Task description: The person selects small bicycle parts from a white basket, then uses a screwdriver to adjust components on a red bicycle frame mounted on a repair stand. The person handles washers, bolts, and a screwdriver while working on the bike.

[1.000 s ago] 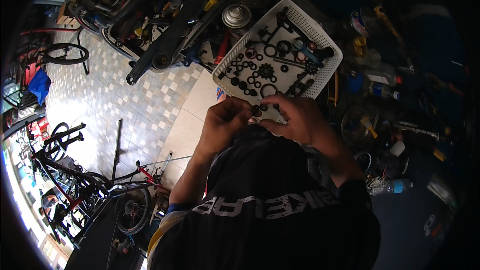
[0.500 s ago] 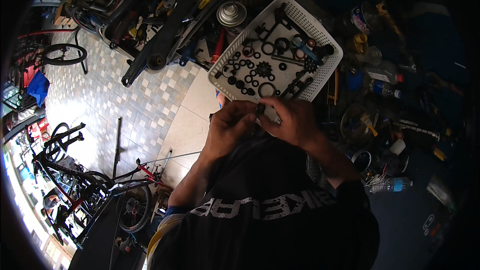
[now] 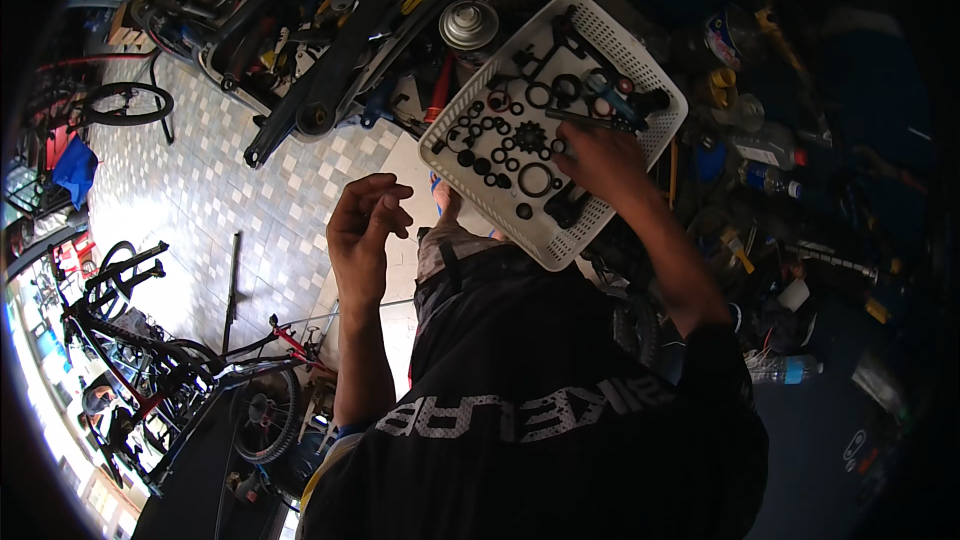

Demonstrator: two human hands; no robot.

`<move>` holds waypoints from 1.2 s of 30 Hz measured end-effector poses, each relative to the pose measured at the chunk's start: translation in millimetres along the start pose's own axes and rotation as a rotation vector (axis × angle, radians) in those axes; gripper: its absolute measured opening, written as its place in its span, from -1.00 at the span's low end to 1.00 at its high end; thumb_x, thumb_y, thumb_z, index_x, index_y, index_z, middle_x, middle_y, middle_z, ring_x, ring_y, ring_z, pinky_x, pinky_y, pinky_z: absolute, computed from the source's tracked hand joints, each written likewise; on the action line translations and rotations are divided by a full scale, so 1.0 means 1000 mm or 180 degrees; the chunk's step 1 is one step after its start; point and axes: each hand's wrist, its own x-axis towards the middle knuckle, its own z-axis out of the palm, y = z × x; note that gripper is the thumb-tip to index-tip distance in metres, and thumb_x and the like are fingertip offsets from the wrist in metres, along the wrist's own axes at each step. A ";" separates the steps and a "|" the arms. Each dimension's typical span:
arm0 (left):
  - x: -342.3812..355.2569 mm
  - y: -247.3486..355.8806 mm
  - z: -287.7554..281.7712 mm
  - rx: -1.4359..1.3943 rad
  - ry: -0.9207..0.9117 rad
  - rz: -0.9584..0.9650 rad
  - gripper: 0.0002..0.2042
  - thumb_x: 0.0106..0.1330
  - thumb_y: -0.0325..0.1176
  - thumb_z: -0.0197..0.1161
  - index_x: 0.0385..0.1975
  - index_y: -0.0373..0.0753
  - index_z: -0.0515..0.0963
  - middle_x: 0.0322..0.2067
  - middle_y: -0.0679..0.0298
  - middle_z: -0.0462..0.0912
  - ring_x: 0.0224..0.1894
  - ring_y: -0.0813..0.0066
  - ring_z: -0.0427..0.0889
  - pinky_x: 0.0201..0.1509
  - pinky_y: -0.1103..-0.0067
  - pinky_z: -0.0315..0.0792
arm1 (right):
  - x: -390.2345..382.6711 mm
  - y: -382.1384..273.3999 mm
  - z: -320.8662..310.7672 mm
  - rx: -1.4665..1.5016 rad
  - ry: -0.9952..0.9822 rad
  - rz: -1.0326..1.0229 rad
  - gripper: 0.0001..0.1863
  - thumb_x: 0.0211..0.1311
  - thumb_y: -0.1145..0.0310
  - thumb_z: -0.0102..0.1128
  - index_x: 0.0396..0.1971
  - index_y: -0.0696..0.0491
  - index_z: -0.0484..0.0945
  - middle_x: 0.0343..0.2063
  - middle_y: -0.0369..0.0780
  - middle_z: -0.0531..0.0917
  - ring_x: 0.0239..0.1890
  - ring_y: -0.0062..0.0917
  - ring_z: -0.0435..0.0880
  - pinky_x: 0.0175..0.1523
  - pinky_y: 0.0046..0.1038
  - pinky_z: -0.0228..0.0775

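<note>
My right hand (image 3: 604, 162) reaches into a white plastic basket (image 3: 468, 176), over its right part. Its fingers are bent downward and spread, beside a metal rod (image 3: 582, 119) and close to small rings; whether they touch one is unclear. My left hand (image 3: 362, 230) hangs in the air left of the basket, fingers loosely curled and apart, holding nothing visible. In the basket lie several black rings, a larger ring (image 3: 535, 180), a toothed sprocket (image 3: 530, 136) and a clear blue-tinted tube-like part (image 3: 604, 92). A small dark round part (image 3: 524, 211) lies toward the near edge.
A spray can (image 3: 468, 26) and a red-handled tool (image 3: 438, 92) stand beyond the basket's left side. Crank arms and tools pile up at the far left. Bottles (image 3: 770, 178) crowd the right. A bicycle (image 3: 140, 365) lies or stands lower left on the tiled floor.
My hands have separated. The left moved left, away from the basket; the right went forward into it. The small dark part between my fingers earlier now seems to lie in the basket.
</note>
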 end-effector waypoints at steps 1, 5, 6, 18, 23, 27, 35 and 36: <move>-0.001 -0.001 0.000 -0.0005 0.0027 -0.0033 -0.74 0.51 -0.35 0.23 0.06 -0.37 0.56 -0.17 0.10 0.75 -0.42 0.58 0.59 -0.27 0.61 0.47 | 0.000 0.002 0.006 -0.0056 0.0081 -0.0071 -0.67 0.23 0.25 0.39 -0.07 0.07 0.60 -0.36 -0.07 0.77 -0.21 -0.18 0.80 -0.11 -0.16 0.62; -0.002 -0.005 0.003 -0.0068 -0.0014 -0.0126 -0.75 0.51 -0.35 0.24 0.03 -0.38 0.58 -0.20 0.11 0.76 -0.41 0.58 0.59 -0.28 0.61 0.47 | -0.001 -0.001 0.012 -0.0098 0.0293 -0.0261 -0.65 0.24 0.19 0.39 -0.09 0.08 0.60 -0.39 -0.08 0.77 -0.25 -0.18 0.80 -0.14 -0.17 0.64; -0.002 -0.005 0.005 -0.0070 -0.0034 -0.0117 -0.75 0.50 -0.35 0.25 0.02 -0.38 0.58 -0.20 0.11 0.76 -0.41 0.58 0.60 -0.29 0.61 0.47 | -0.002 -0.003 0.012 -0.0033 0.0226 -0.0197 -0.65 0.24 0.18 0.39 -0.08 0.07 0.61 -0.38 -0.10 0.77 -0.25 -0.19 0.80 -0.14 -0.18 0.63; 0.001 0.005 0.009 -0.0016 0.0004 -0.0008 -0.77 0.49 -0.34 0.27 -0.03 -0.38 0.61 -0.22 0.13 0.76 -0.38 0.58 0.62 -0.29 0.61 0.48 | 0.003 -0.048 0.008 0.0088 -0.0560 -0.0464 -0.71 0.28 0.25 0.30 -0.09 0.07 0.59 -0.36 -0.11 0.78 -0.23 -0.18 0.81 -0.08 -0.13 0.62; -0.004 -0.003 0.001 -0.0041 0.0040 -0.0063 -0.77 0.50 -0.34 0.26 -0.04 -0.38 0.61 -0.22 0.13 0.76 -0.37 0.58 0.62 -0.28 0.61 0.48 | -0.001 -0.048 0.011 0.0137 -0.0690 -0.0408 -0.68 0.27 0.18 0.33 -0.10 0.06 0.63 -0.37 -0.11 0.78 -0.21 -0.18 0.81 -0.04 -0.12 0.61; -0.004 -0.003 0.001 -0.0047 0.0040 -0.0013 -0.77 0.50 -0.33 0.26 -0.04 -0.38 0.61 -0.21 0.13 0.76 -0.37 0.58 0.62 -0.27 0.61 0.48 | -0.007 -0.054 0.010 0.0302 -0.0943 -0.0422 -0.66 0.26 0.11 0.33 -0.12 0.05 0.65 -0.35 -0.12 0.78 -0.21 -0.18 0.81 -0.02 -0.11 0.59; -0.002 0.002 0.003 0.0014 0.0010 -0.0013 -0.77 0.51 -0.33 0.25 -0.05 -0.38 0.61 -0.22 0.14 0.76 -0.38 0.59 0.62 -0.27 0.61 0.48 | -0.004 -0.055 0.027 0.0285 -0.0647 -0.0601 -0.66 0.27 0.05 0.35 -0.20 0.03 0.65 -0.35 -0.17 0.77 -0.21 -0.23 0.80 -0.06 -0.14 0.59; -0.002 0.002 0.003 0.0012 0.0014 -0.0012 -0.78 0.51 -0.32 0.25 -0.05 -0.37 0.61 -0.22 0.14 0.76 -0.38 0.59 0.61 -0.27 0.61 0.48 | -0.004 -0.054 0.029 0.0321 -0.0559 -0.0646 -0.66 0.27 0.05 0.36 -0.20 0.03 0.65 -0.35 -0.18 0.77 -0.21 -0.23 0.80 -0.07 -0.15 0.59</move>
